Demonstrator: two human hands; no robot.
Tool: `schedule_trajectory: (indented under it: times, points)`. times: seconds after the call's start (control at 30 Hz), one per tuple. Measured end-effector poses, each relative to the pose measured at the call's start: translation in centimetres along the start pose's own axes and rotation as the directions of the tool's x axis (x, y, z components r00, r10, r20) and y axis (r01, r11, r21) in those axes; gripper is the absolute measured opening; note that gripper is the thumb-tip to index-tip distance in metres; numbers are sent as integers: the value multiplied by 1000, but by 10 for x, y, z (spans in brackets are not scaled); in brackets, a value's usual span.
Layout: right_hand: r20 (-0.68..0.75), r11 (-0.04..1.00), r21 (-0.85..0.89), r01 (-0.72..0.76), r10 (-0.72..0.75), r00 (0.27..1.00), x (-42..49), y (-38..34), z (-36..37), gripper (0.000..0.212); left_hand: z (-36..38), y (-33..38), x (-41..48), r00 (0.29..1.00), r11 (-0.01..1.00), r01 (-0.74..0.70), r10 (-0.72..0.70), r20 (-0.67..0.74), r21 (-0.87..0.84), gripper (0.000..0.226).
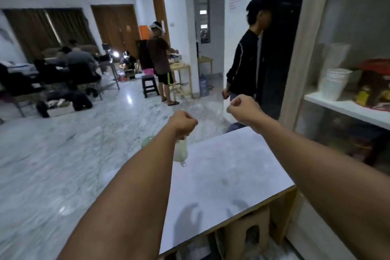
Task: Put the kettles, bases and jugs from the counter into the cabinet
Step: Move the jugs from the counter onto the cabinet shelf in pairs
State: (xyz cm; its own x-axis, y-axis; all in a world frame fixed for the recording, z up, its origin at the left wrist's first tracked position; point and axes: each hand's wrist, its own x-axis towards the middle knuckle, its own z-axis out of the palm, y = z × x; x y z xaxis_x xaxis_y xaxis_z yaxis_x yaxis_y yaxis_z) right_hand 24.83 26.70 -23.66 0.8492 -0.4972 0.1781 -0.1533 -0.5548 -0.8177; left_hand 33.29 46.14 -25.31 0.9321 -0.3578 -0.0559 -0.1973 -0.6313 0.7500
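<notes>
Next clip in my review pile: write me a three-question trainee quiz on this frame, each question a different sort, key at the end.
1. True or false: the left hand is closed around a pale translucent jug.
2. Which hand is empty: (a) left, (b) right hand, (c) neither?
3. Fill in: the grey counter top beneath the arms holds ___ kettles.

Key
1. True; the jug hangs below the fist, and its details are blurred.
2. (b); it is a closed fist with nothing visible in it.
3. No; the visible surface is bare.
</notes>
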Motion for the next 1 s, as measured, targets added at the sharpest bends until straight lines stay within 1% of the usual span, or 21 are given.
schedule_trajectory:
  times: [0.07, 0.13, 0.2, 0.27, 0.33, 0.4, 0.43, 0.47, 0.53, 0.67, 0.73, 0.83, 0.93, 0.97, 1.0]
  points:
    - [93, 999, 29, -15, 12, 996, 24, 2, 55, 20, -13, -47, 21, 992, 996, 85, -83, -95, 21, 12]
    - [175, 998, 44, -49, 40, 984, 49, 11, 111, 18, -19, -95, 43, 969, 984, 178, -172, -178, 16, 17]
    - [248, 993, 39, -109, 96, 964, 75, 25, 166, 25, -19, -139, 68, 937, 956, 294, -286, -203, 12, 24]
    - [328, 983, 4, -182, 171, 929, 99, 42, 216, 36, -16, -178, 92, 890, 901, 432, -419, -178, 36, 44]
    - [392, 968, -48, -246, 244, 887, 120, 58, 261, 52, -10, -210, 113, 853, 856, 514, -501, -144, 65, 60]
    - [425, 944, -96, -317, 327, 844, 137, 73, 296, 70, -2, -238, 132, 827, 826, 560, -551, -114, 65, 64]
    - [434, 930, -117, -350, 365, 824, 145, 79, 311, 76, 3, -251, 141, 808, 808, 588, -582, -95, 46, 65]
    - [443, 916, -140, -376, 398, 803, 151, 86, 324, 77, 8, -262, 149, 788, 789, 614, -611, -74, 19, 66]
    - [465, 895, -189, -403, 443, 766, 160, 96, 346, 72, 18, -279, 163, 750, 750, 659, -661, -34, -54, 68]
    - [467, 881, -235, -410, 472, 748, 172, 108, 370, 64, 29, -294, 184, 703, 685, 697, -711, 15, -213, 69]
    - [463, 882, -225, -414, 471, 751, 177, 107, 376, 61, 31, -293, 192, 711, 683, 687, -702, 40, -247, 61]
    - [459, 872, -197, -448, 486, 744, 181, 106, 380, 49, 35, -286, 198, 736, 700, 652, -677, 22, -292, 47]
    - [454, 865, -180, -468, 495, 741, 182, 109, 378, 42, 37, -279, 195, 729, 681, 646, -685, 13, -344, 35]
    - [449, 869, -167, -466, 488, 749, 182, 110, 376, 41, 37, -275, 193, 730, 682, 643, -683, 12, -349, 33]
    - [446, 872, -149, -466, 480, 756, 181, 110, 372, 40, 37, -273, 191, 741, 694, 633, -671, 10, -344, 36]
